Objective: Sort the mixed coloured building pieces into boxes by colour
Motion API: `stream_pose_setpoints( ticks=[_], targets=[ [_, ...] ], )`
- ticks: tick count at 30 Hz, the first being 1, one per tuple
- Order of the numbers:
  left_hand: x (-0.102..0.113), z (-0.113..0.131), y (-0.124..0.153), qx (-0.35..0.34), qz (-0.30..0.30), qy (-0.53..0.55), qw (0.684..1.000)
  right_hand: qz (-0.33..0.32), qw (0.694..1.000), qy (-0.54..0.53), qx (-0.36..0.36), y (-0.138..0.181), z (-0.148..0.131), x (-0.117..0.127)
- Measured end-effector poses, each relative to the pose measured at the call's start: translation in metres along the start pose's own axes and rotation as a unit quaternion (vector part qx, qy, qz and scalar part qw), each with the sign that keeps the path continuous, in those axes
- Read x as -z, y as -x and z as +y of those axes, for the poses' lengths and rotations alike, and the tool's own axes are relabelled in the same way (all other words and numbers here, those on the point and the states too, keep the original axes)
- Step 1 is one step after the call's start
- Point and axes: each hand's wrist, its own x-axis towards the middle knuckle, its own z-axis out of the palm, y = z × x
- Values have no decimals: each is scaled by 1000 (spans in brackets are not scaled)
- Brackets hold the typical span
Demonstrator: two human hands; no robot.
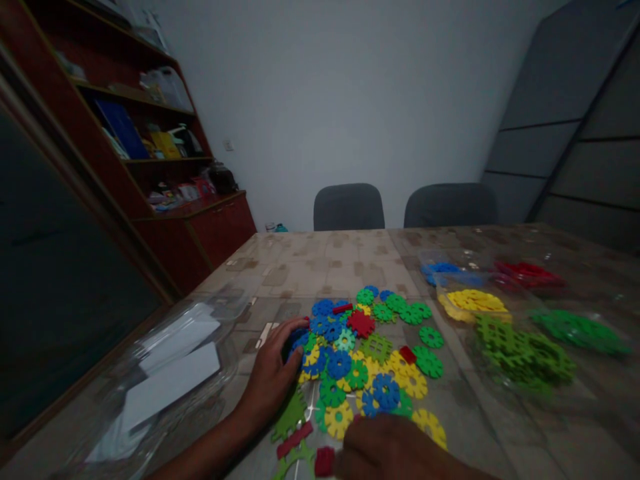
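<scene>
My left hand [274,365] rests at the left edge of a loose pile of plastic toy pieces. Its fingers reach forward, thumb apart, touching blue notched discs [299,341]. My right hand [390,448], somewhat blurred, is curled low at the near side of the pile; what its fingers hold, if anything, is hidden. Just left of it lies a red piece [324,461]. Between and beyond the hands are yellow discs [339,419], green discs [429,361], a red square piece [361,323] and an olive-green lattice piece [376,347]. Another olive-green piece [291,417] lies under my left forearm's side.
Clear trays on the right hold yellow pieces [475,301], blue pieces [443,271], red pieces [529,273], green pieces [580,331] and olive-green pieces [525,353]. On the left, a clear tray holds white cards [173,387]. Two grey chairs [349,207] stand behind the table [300,267].
</scene>
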Motion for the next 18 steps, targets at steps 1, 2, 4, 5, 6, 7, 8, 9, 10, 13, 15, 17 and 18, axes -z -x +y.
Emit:
stream_pose_setpoints(
  ticks=[1,2,4,5,6,7,8,9,10,13,15,17,18],
  targets=[
    [0,0,0,2,-10,8,1000,-26,999,-19,-31,-2,7,7],
    [-1,0,1,5,-19,14,1000,-49,996,-43,-68,-3,13,16],
    [0,3,2,9,-35,24,999,-73,984,-88,-139,-3,26,32],
    [0,5,2,10,-44,30,999,-71,979,-101,-164,-2,32,39],
    [0,8,3,10,-52,38,998,-64,976,-107,-180,-1,37,43],
    [0,10,3,9,-58,47,997,-54,974,-111,-189,-1,42,45],
    [1,12,4,7,-63,55,996,-45,973,-113,-194,0,46,45],
    [1,14,4,2,-65,62,996,-36,973,-115,-197,0,49,43],
    [1,16,4,-5,-67,65,996,-29,972,-117,-200,0,51,41],
    [2,17,5,-30,-69,63,995,-15,972,-130,-197,-1,50,31],
    [3,16,6,-38,-67,66,995,-14,972,-140,-189,-3,47,25],
    [4,14,7,-40,-65,73,994,-14,972,-138,-190,-4,44,20],
    [4,13,7,-42,-65,74,994,-13,972,-133,-191,-5,43,18]
  ],
)
